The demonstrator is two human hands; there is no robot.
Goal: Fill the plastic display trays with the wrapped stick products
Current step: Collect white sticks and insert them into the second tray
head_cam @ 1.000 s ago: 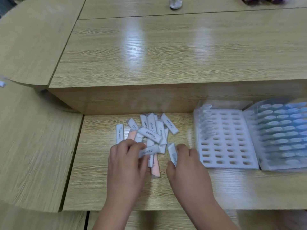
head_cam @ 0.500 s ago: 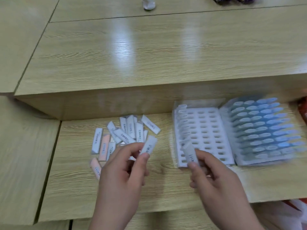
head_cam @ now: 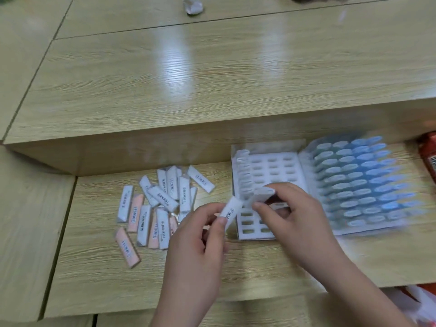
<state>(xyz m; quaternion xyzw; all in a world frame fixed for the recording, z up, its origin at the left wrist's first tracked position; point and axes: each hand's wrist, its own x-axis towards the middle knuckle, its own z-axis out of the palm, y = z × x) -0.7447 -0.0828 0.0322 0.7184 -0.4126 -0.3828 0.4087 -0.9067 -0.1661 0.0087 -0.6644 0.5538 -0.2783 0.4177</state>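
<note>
A pile of wrapped sticks point(head_cam: 162, 204), white and pink, lies on the lower wooden shelf point(head_cam: 94, 267). To its right stands a white plastic tray point(head_cam: 271, 168) with sticks upright only in its left column. A second tray point(head_cam: 363, 185) beside it is full of blue-tipped sticks. My left hand point(head_cam: 200, 246) pinches one white stick point(head_cam: 231, 211) just left of the white tray. My right hand point(head_cam: 295, 215) holds another white stick point(head_cam: 262, 194) over the tray's left slots.
A raised wooden desktop point(head_cam: 212, 79) runs behind the shelf, with a crumpled white scrap point(head_cam: 193, 5) at its far edge. A red package point(head_cam: 429, 152) sits at the right edge. Bags show at the bottom right corner point(head_cam: 415, 300).
Both hands lifted one stick each from the pile and moved right. The right hand now holds its stick over the white tray; the left hand follows close behind.
</note>
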